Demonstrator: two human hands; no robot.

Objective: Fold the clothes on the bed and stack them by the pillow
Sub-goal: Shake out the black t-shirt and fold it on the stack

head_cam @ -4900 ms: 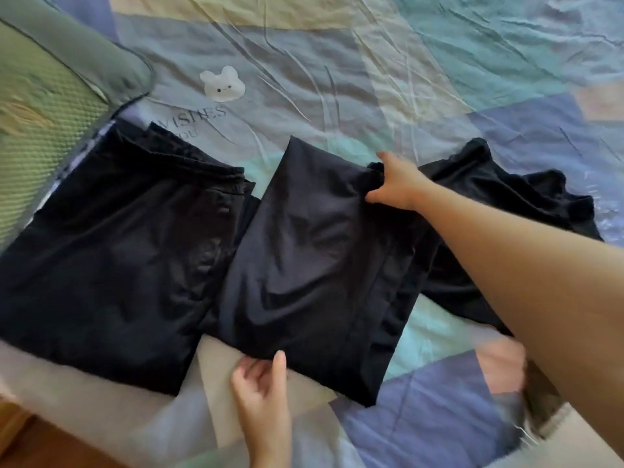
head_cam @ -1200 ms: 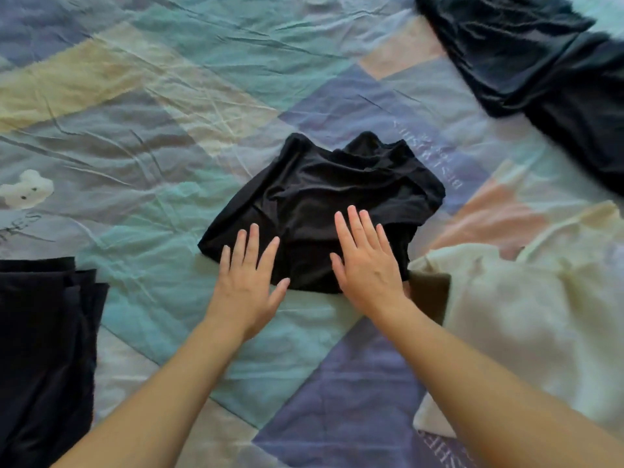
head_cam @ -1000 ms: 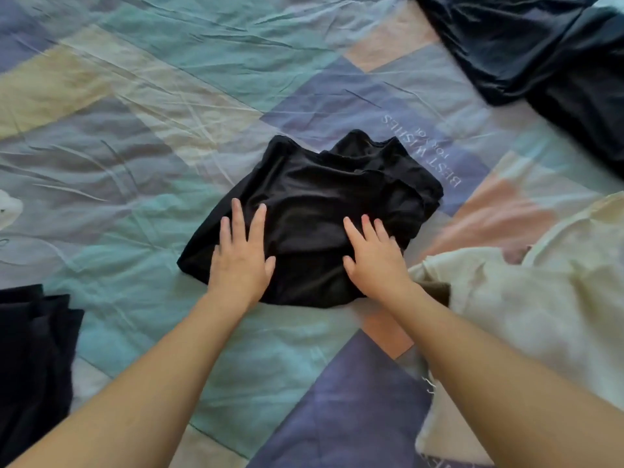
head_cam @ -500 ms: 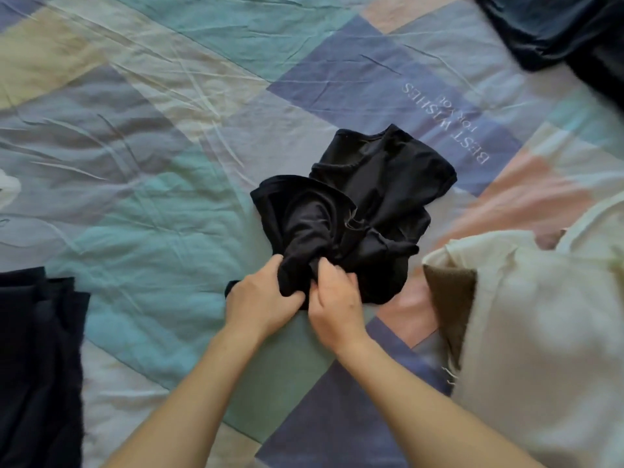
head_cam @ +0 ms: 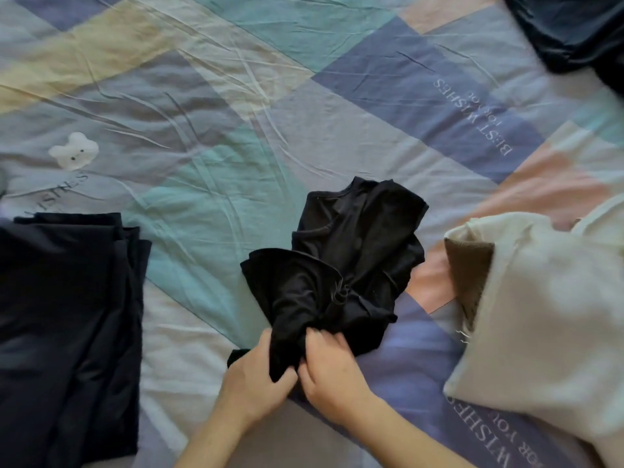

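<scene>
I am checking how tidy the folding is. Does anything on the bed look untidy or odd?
Yes. The small black garment in the middle is bunched and twisted, both hands gripping its near edge. The dark folded clothes at left lie flat. The cream garment at right lies unfolded.

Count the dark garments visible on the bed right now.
3: black top gripped in both hands at centre, folded dark pile at left, dark heap at top right. The pile may hold several.
</scene>
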